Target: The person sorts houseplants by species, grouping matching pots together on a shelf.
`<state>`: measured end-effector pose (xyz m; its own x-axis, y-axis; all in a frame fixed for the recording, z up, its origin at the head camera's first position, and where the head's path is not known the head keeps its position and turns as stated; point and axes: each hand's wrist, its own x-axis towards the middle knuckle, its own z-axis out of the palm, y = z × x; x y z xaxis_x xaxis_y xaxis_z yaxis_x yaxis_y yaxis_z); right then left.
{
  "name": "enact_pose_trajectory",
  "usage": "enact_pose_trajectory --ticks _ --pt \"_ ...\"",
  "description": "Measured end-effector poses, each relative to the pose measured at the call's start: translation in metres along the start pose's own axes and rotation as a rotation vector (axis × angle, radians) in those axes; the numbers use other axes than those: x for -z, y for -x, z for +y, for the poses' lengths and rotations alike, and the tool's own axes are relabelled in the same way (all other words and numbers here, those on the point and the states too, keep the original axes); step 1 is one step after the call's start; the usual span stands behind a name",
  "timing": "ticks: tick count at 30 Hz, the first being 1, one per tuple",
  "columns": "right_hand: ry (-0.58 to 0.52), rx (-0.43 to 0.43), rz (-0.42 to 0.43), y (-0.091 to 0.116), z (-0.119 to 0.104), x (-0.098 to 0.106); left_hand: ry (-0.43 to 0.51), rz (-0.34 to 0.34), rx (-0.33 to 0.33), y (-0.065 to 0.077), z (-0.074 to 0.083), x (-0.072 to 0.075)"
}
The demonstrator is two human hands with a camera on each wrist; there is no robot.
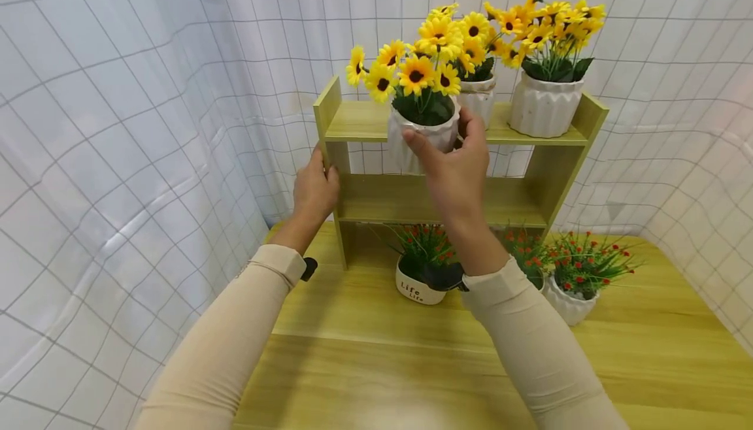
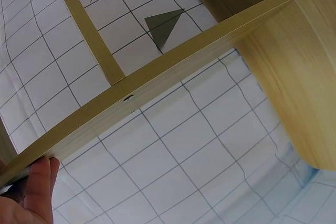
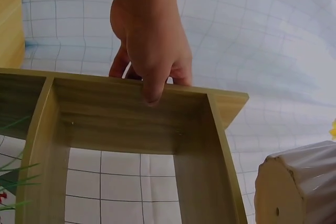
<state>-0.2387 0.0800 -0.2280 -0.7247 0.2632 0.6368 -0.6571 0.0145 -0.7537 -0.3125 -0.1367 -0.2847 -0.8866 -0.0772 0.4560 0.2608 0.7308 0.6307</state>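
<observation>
My left hand point(image 1: 316, 189) grips the left side panel of a small wooden shelf point(image 1: 385, 198); in the right wrist view its thumb lies on the panel's inner face. With thumb and fingers my right hand point(image 1: 461, 178) holds a white ribbed pot point(image 1: 400, 149) of yellow artificial sunflowers point(image 1: 414, 74). This pot is in front of the top board's left half, and its underside with a small hole shows in the right wrist view. Behind it stands a second sunflower pot point(image 1: 479, 100), partly hidden, and a third sunflower pot point(image 1: 544, 106) sits at the top board's right end.
A white "Life" planter point(image 1: 420, 291) with red-flowered grass stands on the wooden table point(image 1: 365, 364) by the shelf's base. To its right, a ribbed pot point(image 1: 570, 302) of similar flowers stands near another, mostly hidden by my right arm. Checked white curtain point(image 1: 117, 155) surrounds the table.
</observation>
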Motion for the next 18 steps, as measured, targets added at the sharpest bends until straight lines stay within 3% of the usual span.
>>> enact_pose_trajectory --ticks 7,18 --pt "0.003 -0.034 -0.023 -0.017 0.003 -0.014 0.006 0.016 -0.009 0.001 -0.001 -0.001" --pt "0.139 -0.089 -0.041 -0.04 0.006 -0.036 0.007 0.013 -0.026 0.001 -0.001 -0.001"
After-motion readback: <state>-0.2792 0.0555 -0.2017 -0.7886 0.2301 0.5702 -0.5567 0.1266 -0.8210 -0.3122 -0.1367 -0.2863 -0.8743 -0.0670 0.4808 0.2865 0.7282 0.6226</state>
